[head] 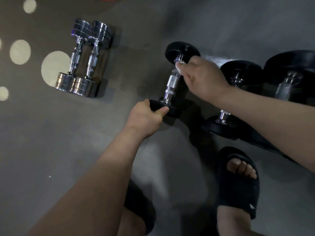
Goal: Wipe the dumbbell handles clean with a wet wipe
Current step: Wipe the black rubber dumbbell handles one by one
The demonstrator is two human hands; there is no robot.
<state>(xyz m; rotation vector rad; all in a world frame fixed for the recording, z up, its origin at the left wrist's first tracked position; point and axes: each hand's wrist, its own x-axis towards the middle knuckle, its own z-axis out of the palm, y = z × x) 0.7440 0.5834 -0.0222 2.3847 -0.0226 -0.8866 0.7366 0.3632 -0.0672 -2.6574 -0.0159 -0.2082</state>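
Mid-task, I judge. Dumbbell lies on the floor, centre. My left hand steadies it, fingers curled round the near head. My right hand pinches the wipe against the handle's far end; the near part looks still to do. Chrome pair far left and black ones on the right: cleaned or not, cannot tell.

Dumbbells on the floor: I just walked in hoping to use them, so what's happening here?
A person is wiping the black dumbbell. Their left hand grips its near weight, while the right hand holds a white wet wipe on the far end of its handle. Two chrome dumbbells lie side by side to the left, and other black dumbbells sit on the right, untouched.
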